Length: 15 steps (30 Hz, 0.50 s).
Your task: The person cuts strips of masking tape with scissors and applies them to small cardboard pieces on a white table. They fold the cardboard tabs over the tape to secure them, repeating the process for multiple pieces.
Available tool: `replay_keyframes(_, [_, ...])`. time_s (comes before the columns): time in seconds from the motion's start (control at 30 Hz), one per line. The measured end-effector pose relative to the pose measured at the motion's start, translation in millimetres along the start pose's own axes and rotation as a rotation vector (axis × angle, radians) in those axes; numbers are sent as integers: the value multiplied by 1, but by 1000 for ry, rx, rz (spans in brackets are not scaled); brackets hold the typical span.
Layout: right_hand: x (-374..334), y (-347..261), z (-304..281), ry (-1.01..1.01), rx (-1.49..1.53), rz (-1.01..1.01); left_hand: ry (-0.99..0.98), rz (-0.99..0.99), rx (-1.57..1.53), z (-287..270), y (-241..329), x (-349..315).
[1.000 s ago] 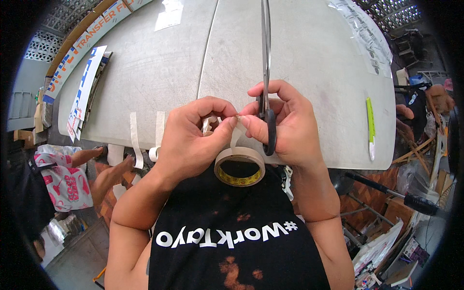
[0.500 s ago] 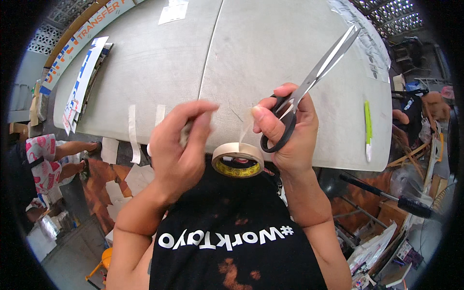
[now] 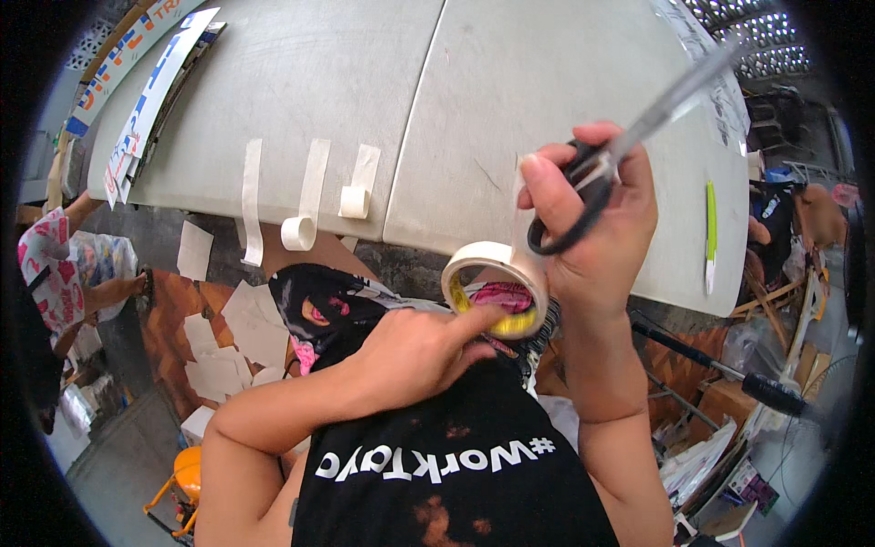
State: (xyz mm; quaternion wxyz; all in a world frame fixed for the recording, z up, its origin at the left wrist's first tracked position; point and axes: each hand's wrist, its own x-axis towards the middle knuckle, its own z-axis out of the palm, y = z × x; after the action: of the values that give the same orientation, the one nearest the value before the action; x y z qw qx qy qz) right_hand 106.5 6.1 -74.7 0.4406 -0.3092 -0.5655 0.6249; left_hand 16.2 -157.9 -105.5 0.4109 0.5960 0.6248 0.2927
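Cream paper, ring-shaped tape roll [image 3: 495, 253] with yellow inner core sitting tilted just below frame centre, faint strip rising toward right thumb
Left hand [image 3: 415, 351] curling closed on roll's lower rim, finger crossing core
Right hand [image 3: 602, 246] closing around black-handled metal scissors [image 3: 638, 130], blurred blades pointing upper right
Three cream tape strips [image 3: 313, 178] hanging from pale grey table [image 3: 328, 73], left of centre

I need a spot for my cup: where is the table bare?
On the table, a wide patch lies between the white boards, the seam and tape strips; another, between seam and scissors. The near edge is crowded: strips, tape roll, right hand.
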Motion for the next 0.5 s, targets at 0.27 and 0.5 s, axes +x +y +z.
replay_keyframes(0.27, [13, 16, 7, -288, -627, -205, 334, -110, -383, 18, -8, -67])
replay_keyframes(0.5, [8, 5, 10, -222, -1166, -430, 381, -202, -613, 28, -21, -67])
